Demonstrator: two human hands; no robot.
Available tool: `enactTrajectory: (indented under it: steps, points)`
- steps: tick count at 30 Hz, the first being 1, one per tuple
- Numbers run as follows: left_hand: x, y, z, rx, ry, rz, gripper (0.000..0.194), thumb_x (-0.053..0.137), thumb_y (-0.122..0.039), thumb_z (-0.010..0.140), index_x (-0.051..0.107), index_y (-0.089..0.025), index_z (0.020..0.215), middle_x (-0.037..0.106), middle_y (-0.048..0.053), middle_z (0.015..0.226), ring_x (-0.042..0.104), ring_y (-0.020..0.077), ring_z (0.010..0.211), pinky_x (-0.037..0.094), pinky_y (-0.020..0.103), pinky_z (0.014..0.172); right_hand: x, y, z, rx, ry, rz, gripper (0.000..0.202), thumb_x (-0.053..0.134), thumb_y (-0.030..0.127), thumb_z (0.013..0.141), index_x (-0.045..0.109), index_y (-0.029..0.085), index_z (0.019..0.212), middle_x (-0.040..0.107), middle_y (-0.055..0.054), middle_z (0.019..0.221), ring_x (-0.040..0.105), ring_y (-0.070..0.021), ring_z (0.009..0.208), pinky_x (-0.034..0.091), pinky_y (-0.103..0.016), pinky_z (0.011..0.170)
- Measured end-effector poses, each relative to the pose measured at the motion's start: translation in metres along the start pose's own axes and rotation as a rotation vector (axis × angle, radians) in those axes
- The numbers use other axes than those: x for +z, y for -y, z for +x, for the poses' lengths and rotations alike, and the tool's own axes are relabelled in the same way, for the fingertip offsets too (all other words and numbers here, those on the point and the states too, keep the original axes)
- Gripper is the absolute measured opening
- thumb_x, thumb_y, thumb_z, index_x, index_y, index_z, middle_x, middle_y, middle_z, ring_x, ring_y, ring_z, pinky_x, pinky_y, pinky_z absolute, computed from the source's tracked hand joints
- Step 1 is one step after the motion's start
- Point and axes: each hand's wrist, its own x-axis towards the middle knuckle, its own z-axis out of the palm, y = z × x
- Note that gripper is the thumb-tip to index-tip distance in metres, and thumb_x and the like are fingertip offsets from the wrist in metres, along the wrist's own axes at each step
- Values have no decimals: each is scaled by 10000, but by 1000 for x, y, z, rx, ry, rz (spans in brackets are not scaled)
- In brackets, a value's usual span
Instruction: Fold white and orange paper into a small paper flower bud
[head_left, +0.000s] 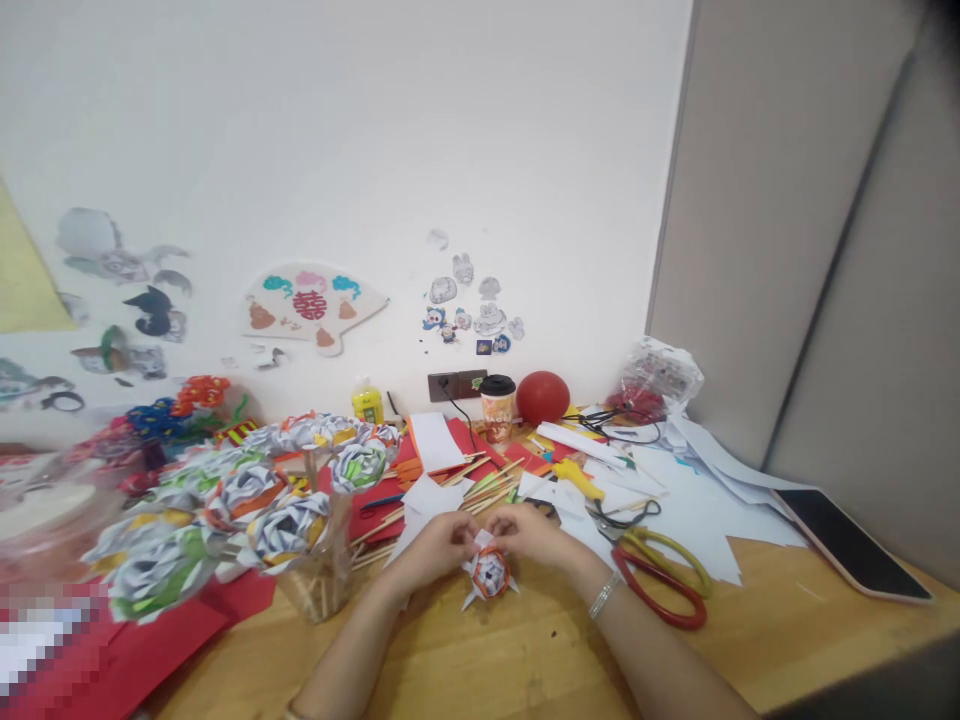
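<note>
Both hands grasp one small paper flower, which sits low in the middle of the view, just above the bare front of the counter [525, 650]. The left hand [448, 545] pinches a pale flap at the top of the paper flower [491, 573] from one side, and the right hand [525, 532] pinches it from the other. The fingertips overlap the paper, so their exact contact is hard to make out.

Behind the right hand a dark object [541, 510] is partly covered and cannot be identified. Wooden sticks [491, 487] lie behind the hands, their near ends hidden by them. The scissors [664, 580], with red and yellow handles, rest near the right forearm; black cord tangles around their blades, which are hard to see. A yellow tool [577, 478] lies among white paper sheets [705, 530].

To the left, finished paper flowers [289, 530] crowd over a clear cup [319, 590], masking its rim. The lower left corner is pixelated, hiding part of the red paper [187, 640], and the plastic tub [52, 515] there is blurred and cut off. At the back stand a lidded coffee cup [498, 412], a red balloon [543, 398] and a yellow bottle [367, 402], their bases largely obscured by clutter. A phone [851, 543] lies at far right.
</note>
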Motion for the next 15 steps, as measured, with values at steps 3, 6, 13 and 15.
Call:
enactTrajectory:
  steps: [3, 6, 13, 15]
  points:
    - [1, -1, 0, 30, -43, 18, 83, 580, -218, 621, 602, -147, 658, 549, -35, 594, 453, 112, 577, 323, 202, 538, -2, 4, -2, -9, 9, -4, 77, 675, 187, 628, 645, 162, 695, 604, 15, 657, 541, -127, 636, 412, -228, 596]
    - [3, -1, 0, 51, -76, -1, 59, 589, -210, 621, 605, -154, 627, 559, -35, 603, 453, 119, 604, 327, 210, 568, -2, 4, -3, -17, -23, -5, 71, 674, 201, 636, 636, 161, 681, 591, 16, 637, 533, -128, 627, 412, -226, 583]
    - [-1, -1, 2, 51, -159, -209, 376, 528, -508, 726, 603, -145, 790, 600, 13, 722, 525, 143, 661, 406, 244, 621, 4, -2, 3, -83, -219, 45, 130, 638, 285, 696, 618, 161, 729, 608, -7, 722, 549, -138, 687, 432, -249, 646]
    - [1, -3, 0, 22, -177, -334, 458, 453, -574, 756, 577, -161, 910, 618, 38, 802, 562, 153, 684, 439, 269, 631, 5, -4, 5, -93, -282, 75, 172, 615, 310, 720, 615, 161, 806, 609, -11, 728, 556, -139, 680, 444, -250, 631]
